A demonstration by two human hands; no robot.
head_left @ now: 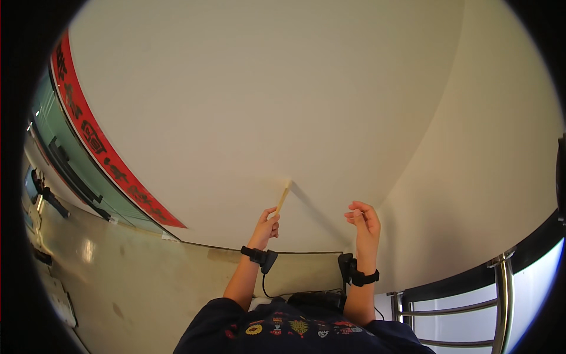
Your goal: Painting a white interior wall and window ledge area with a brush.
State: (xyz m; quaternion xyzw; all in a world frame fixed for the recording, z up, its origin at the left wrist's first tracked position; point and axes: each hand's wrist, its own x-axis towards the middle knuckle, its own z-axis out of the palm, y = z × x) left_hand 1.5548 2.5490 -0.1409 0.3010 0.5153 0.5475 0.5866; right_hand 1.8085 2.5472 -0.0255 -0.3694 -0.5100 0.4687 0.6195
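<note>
My left hand (269, 227) is closed on the lower end of a thin pale-yellow strip (283, 199). The strip slants up and to the right, and its far end meets the white wall (265, 106). Whether it is tape or a stiff stick, I cannot tell. From that upper end a soft dark shadow runs down to the right across the wall. My right hand (365, 221) is raised in front of the wall, to the right of the strip. Its fingers are loosely bent and apart, with nothing seen between them.
A red banner (94, 138) with dark characters edges a glass door (82, 159) with a dark handle at left. Below is a beige floor (177, 283). A metal railing (503, 295) with a dark handrail stands at lower right. Both wrists wear black strapped devices with cables.
</note>
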